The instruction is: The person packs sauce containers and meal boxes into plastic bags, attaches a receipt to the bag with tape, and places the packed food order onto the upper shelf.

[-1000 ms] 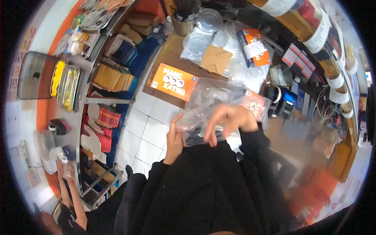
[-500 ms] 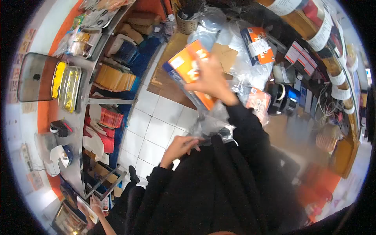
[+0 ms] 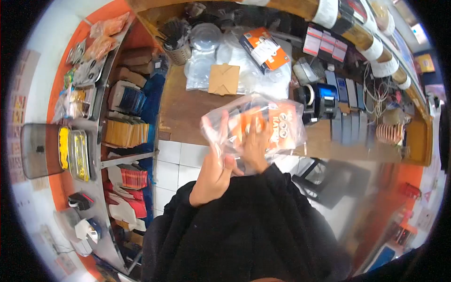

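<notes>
In front of my chest is a clear plastic bag (image 3: 213,123) with crinkled, shiny sides. Its left side is gripped by my left hand (image 3: 211,176), the forefinger pointing up along the film. My right hand (image 3: 256,146) is at the bag's middle, fingers over an orange box (image 3: 247,123) that shows through the plastic. White lettering on orange shows just right of those fingers; I cannot tell whether it is on the box or the bag. Film glare blurs the fingertips. A second orange and dark-blue box (image 3: 268,49) lies tilted on the table beyond.
On the wooden table (image 3: 181,110) are clear plastic lids (image 3: 205,36), a folded brown carton (image 3: 224,79) and a utensil holder (image 3: 178,54). A small printer (image 3: 324,101) and several phones stand at right. Shelves (image 3: 129,135) of folded packaging line the left; a stool (image 3: 312,176) is below right.
The orange box in my right hand has come down from over the table to the plastic bag. My left hand has risen with the bag. The view has turned; another person's hands left the frame.
</notes>
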